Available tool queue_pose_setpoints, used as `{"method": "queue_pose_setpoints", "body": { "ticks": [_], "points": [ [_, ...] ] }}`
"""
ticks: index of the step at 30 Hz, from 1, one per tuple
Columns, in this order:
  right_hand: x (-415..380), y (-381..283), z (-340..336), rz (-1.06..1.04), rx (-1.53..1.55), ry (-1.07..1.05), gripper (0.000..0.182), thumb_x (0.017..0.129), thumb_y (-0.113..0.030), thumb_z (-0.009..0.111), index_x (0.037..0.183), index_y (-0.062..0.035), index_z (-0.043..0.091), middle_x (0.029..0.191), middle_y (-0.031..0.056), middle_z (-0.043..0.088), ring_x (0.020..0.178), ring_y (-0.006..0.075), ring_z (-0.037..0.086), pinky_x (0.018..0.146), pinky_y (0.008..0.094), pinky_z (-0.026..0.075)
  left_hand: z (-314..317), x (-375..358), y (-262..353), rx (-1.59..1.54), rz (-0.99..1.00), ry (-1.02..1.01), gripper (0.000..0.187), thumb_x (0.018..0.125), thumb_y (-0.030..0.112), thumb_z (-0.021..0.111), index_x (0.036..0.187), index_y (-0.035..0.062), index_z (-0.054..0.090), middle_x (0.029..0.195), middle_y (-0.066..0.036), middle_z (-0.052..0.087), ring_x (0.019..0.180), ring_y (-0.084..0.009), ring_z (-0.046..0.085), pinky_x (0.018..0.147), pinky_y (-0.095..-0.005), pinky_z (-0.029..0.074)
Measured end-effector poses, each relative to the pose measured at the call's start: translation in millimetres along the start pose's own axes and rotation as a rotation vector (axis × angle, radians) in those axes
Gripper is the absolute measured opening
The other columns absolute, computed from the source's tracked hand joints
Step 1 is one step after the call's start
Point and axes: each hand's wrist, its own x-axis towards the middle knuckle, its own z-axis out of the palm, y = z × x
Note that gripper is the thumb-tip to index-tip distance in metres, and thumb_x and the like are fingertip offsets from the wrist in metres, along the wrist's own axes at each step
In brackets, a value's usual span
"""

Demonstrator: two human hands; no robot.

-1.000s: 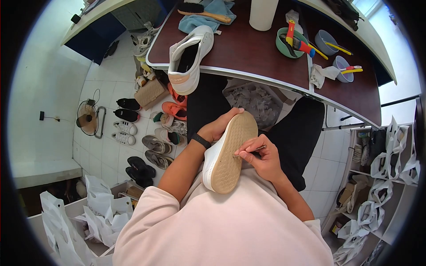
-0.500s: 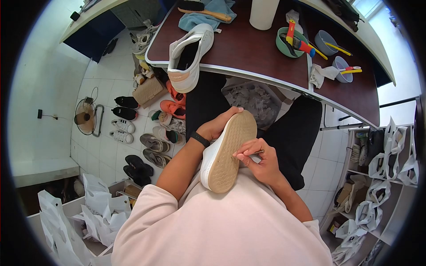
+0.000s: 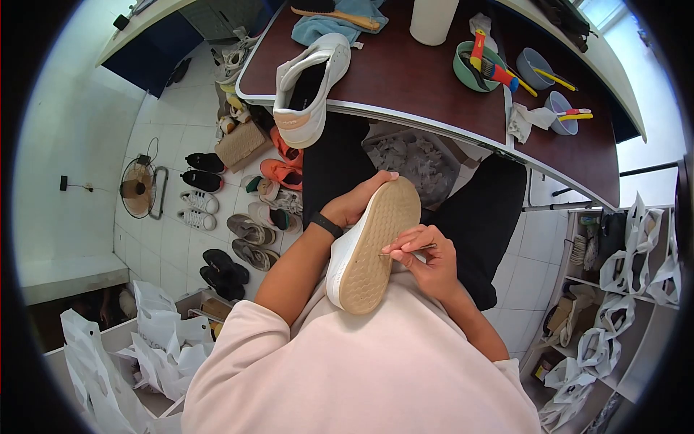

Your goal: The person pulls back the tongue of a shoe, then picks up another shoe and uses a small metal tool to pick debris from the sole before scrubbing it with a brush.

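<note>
A white shoe rests on my lap with its tan patterned sole facing up. My left hand is wrapped round the shoe's upper side near one end, the fingers mostly hidden behind it. Pinched in my right hand is a thin metal tool, its tip at the middle of the sole. The matching white shoe stands on the edge of the dark red table in front of me.
On the table are a blue cloth, a white cylinder, a green bowl with brushes and two grey bowls. Below it sits a bin of scraps. Several shoes stand on the floor to the left; shelves with white bags are on the right.
The tip of the thin tool and my right hand have shifted very slightly up and to the right on the sole. The left hand keeps its grip on the shoe.
</note>
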Motion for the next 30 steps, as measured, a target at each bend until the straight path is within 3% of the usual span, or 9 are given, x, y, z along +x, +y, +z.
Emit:
{"method": "queue_pose_setpoints", "body": {
  "ticks": [3,9,12,14,17,21,30],
  "points": [
    [1.4,1.9,-3.2,-0.023,-0.006,-0.032,0.02,0.089,0.007,0.07,0.095,-0.0046,0.055,0.094,0.0127,0.072,0.094,0.0198,0.072,0.081,0.0307,0.059,6.6,-8.1,6.6,-0.024,-0.023,0.038,0.051,0.1,0.043,0.048,0.128,0.0031,0.061,0.12,-0.013,0.066,0.107,-0.0229,0.062,0.096,-0.0362,0.048],
    [-2.2,7.9,-4.2,0.049,0.119,0.004,0.021,0.09,0.004,0.07,0.097,-0.0072,0.054,0.096,0.0146,0.072,0.096,0.0197,0.07,0.081,0.0301,0.057,13.2,-38.6,20.9,0.54,0.77,0.259,0.036,0.102,0.021,0.053,0.131,0.0008,0.057,0.128,-0.01,0.063,0.12,-0.0187,0.058,0.107,-0.0339,0.043],
    [-3.2,11.6,-2.9,0.066,0.148,0.027,0.022,0.089,0.007,0.069,0.099,-0.0057,0.054,0.098,0.0147,0.07,0.096,0.0204,0.071,0.081,0.0303,0.058,48.8,-118.7,49.4,0.563,0.522,0.172,0.048,0.097,0.023,0.061,0.138,-0.0005,0.052,0.141,-0.011,0.055,0.133,-0.0208,0.05,0.112,-0.0371,0.039],
    [-2.4,15.0,-2.5,0.056,0.154,0.018,0.022,0.089,0.009,0.069,0.099,-0.0047,0.054,0.099,0.0145,0.069,0.096,0.0209,0.071,0.081,0.0304,0.059,63.6,-154.9,41.7,0.964,0.644,0.09,0.069,0.089,0.031,0.072,0.144,0.0001,0.045,0.148,-0.015,0.048,0.137,-0.0257,0.047,0.112,-0.0415,0.039],
    [4.1,9.4,0.9,0.042,0.077,0.02,0.016,0.088,0.009,0.069,0.091,-0.0008,0.057,0.093,0.0124,0.069,0.095,0.0226,0.074,0.079,0.0317,0.06,123.1,-197.0,27.3,1.558,0.614,0.33,0.092,0.074,0.031,0.085,0.148,0.0008,0.038,0.146,-0.021,0.047,0.134,-0.0352,0.048,0.104,-0.0393,0.047],
    [12.4,8.5,0.0,-0.001,0.072,-0.034,0.016,0.086,0.009,0.07,0.09,-0.0006,0.058,0.093,0.0124,0.069,0.095,0.0223,0.074,0.078,0.0308,0.06,117.1,-194.1,-9.4,1.491,0.602,0.518,0.117,0.063,0.021,0.09,0.155,0.0022,0.021,0.15,-0.022,0.042,0.133,-0.0386,0.049,0.096,-0.0401,0.053],
    [14.2,10.5,1.2,-0.005,0.053,-0.043,0.016,0.087,0.007,0.071,0.09,-0.0009,0.058,0.092,0.0121,0.069,0.094,0.0226,0.074,0.077,0.0303,0.06,108.0,-192.7,-12.6,1.415,0.568,0.534,0.117,0.064,0.024,0.089,0.156,0.004,0.02,0.151,-0.017,0.044,0.116,-0.0362,0.062,0.089,-0.04,0.056]
  ]
}}
